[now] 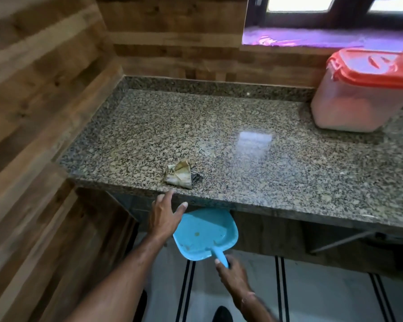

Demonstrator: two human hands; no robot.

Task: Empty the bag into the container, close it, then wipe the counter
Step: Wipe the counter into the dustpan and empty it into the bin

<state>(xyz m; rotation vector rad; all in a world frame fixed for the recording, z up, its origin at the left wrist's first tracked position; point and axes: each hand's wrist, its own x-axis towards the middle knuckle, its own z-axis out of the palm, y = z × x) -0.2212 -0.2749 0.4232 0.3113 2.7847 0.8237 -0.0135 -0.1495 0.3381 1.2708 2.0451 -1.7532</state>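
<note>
Fingers (169, 197) spread and empty, the left hand (164, 219) hovers at the counter (242, 147) edge, ready to brush what seems the folded bag (179, 174) there into a dustpan (205, 233) the right hand (230, 275) grips just below.

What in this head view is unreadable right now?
- Head view: the container is cut off by the right edge and blurred, so its lid latches are unreadable.
- Head view: the dustpan front lip is hidden beneath the counter edge.
- Head view: the scrap and the dark bits beside it are too small to identify.
- Head view: the right hand covers most of its own grip on the handle.
</note>
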